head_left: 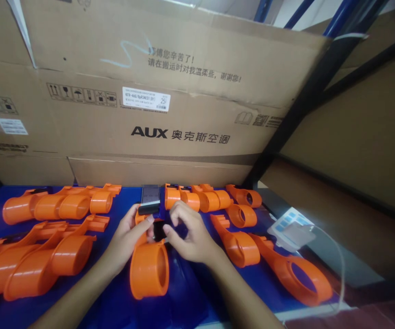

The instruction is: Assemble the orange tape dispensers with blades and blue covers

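Note:
My left hand [127, 235] is closed around the neck of an orange tape dispenser [147, 272], its thumb pressed on top. The dispenser's round ring hangs toward me. At its far end shows a grey plate with a toothed edge [150, 195] and a black bar [148, 209]. My right hand [192, 233] is beside the dispenser's right side, close to a black part [159, 230] in the middle. Its thumb and forefinger are apart with a gap between them, and the other fingers are curled. I cannot tell whether the thumb tip touches the dispenser.
Several orange dispensers [72, 256] lie in rows at left, and more [240, 249] at right, on a blue surface [111, 315]. A large cardboard box [183, 109] stands behind. A white device with a cable [291, 228] sits at right, near a dark rack post [282, 123].

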Demonstrator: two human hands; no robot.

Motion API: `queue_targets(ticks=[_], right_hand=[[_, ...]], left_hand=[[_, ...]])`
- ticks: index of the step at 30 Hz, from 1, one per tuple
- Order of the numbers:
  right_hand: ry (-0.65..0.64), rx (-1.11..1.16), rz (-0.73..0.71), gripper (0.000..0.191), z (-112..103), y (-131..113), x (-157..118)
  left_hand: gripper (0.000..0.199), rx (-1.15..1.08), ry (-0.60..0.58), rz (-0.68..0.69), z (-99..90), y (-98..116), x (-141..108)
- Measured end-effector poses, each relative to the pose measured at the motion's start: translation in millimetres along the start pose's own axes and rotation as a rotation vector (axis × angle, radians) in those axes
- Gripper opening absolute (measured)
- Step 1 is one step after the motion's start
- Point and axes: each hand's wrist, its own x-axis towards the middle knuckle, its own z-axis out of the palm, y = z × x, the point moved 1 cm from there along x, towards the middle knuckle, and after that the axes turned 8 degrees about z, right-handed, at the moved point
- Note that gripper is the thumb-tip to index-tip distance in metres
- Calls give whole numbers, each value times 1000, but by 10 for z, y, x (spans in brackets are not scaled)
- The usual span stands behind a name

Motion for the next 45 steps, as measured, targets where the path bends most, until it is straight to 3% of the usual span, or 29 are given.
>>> queue_targets(ticks=[3,7,10,14,21,24,28,32,36,40,45], right_hand=[[66,273,167,13,17,26,7],[-123,566,374,37,86,33,39],[-164,655,436,40,128,17,47],[-65,681,487,35,186,12,51],[-7,688,469,37,299,12,59],[8,639,448,39,313,6,55],[-78,527,445,28,237,28,58],[-119,117,405,29,20,100,66],[-341,-241,280,22,-136,148,35],[-523,-337,233,20,-150,155,-18],[-598,-361,254,17,-133,190,-51]], left_hand=[[58,-94,8,-71,50,50,-39],[79,-209,-76,-206,125,91,-113],[77,-238,-133,-263,127,87,-147],[79,-209,-213,-243,98,75,-148],[57,-57,-144,-161,102,88,-83],[56,-36,-146,-144,75,93,-51],[61,-24,-120,-165,37,81,-30],[62,-80,-42,-201,11,65,-17],[57,-216,38,-204,-7,83,-2],[55,-275,27,-229,-2,121,-21],[54,-283,35,-230,13,159,-45]])
